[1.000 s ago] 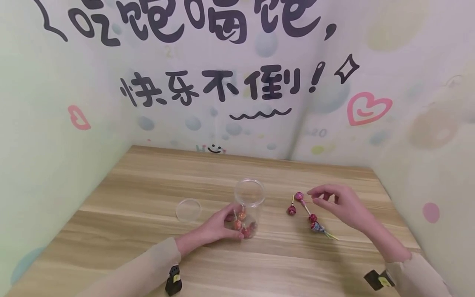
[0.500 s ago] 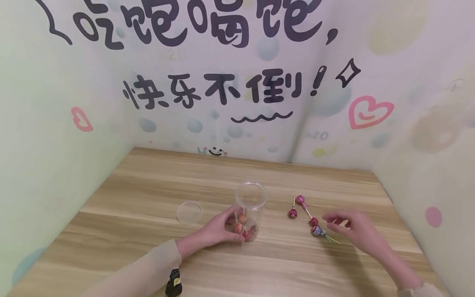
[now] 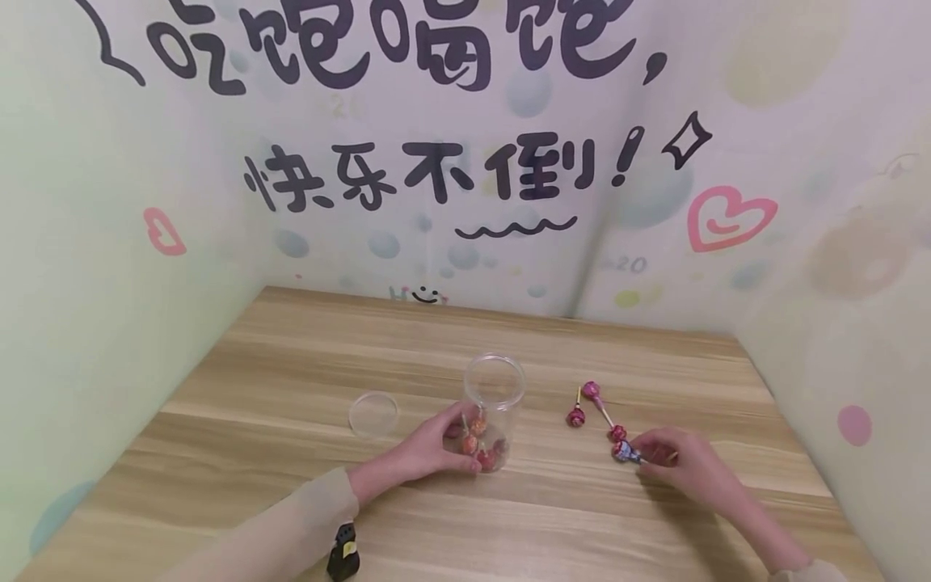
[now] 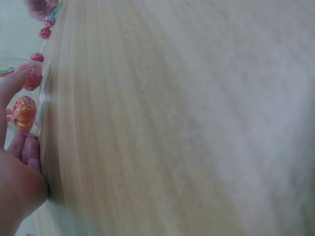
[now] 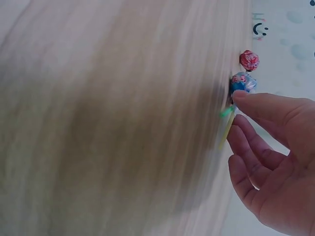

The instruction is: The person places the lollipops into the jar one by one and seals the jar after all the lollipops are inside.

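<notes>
My left hand (image 3: 429, 449) grips the lower side of a clear plastic jar (image 3: 496, 380), which stands upright with its mouth uncovered. Inside lie several wrapped lollipops, among them an orange one (image 4: 23, 113) and a red one (image 4: 33, 76). To the right of the jar, my right hand (image 3: 687, 465) has its thumb and fingers around the stick of a blue-wrapped lollipop (image 5: 241, 83), low at the table. A red lollipop (image 3: 617, 432) lies just beyond that candy. Farther back are a pink lollipop (image 3: 591, 390) and a dark red lollipop (image 3: 576, 417).
A round clear lid (image 3: 374, 414) lies flat left of the jar. The wooden table (image 3: 327, 347) meets printed walls (image 3: 407, 242) at its back and sides. A black device (image 3: 343, 554) is strapped at my left wrist.
My right hand has come down and toward me from above the pink lollipop to the blue one's stick, its fingers closing around it. The left hand stays on the jar.
</notes>
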A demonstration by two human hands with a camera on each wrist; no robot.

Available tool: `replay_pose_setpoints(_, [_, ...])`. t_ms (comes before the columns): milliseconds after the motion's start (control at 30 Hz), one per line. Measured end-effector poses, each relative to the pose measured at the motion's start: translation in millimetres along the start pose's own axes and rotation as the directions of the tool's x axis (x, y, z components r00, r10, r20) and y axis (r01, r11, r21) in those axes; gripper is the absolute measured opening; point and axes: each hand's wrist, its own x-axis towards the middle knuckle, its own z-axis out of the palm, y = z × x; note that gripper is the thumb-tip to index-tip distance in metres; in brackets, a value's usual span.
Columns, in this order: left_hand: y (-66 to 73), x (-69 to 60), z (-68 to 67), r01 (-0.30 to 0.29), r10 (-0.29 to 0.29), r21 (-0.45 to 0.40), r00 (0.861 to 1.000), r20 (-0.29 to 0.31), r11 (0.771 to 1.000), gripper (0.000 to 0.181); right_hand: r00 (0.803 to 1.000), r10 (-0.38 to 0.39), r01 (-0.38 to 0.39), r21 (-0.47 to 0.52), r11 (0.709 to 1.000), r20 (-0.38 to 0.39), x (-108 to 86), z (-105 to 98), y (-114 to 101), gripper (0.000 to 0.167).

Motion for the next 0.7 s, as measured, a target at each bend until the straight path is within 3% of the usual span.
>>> replay_pose_setpoints(133, [0.3,-0.3,0.1,0.001,-0.001,0.001,1.0,0.004,1.0,0.084,1.0,0.002,-0.002,-0.015,1.0,0.0,0.7,1.9,4.2,0.03])
replay_pose_setpoints(333, [1.7,-1.6,0.0,0.002,-0.002,-0.002,1.0,0.004,1.0,0.085,0.998,-0.054,0.055,-0.037,0.998,0.016,0.8,3.1,7.6,0.032])
replay_pose_setpoints(533, [0.4,0.0,0.0,0.0,0.0,-0.001,1.0,0.006,1.0,0.084,0.994,-0.107,0.104,-0.085,0.991,-0.027,2.0,3.9,8.3,0.03])
replay_pose_setpoints(700, [0.2,0.9,-0.4,0.002,-0.002,0.001,1.0,0.006,1.0,0.083,0.995,-0.104,0.102,-0.099,0.99,-0.009,5.0,0.0,6.2,0.026])
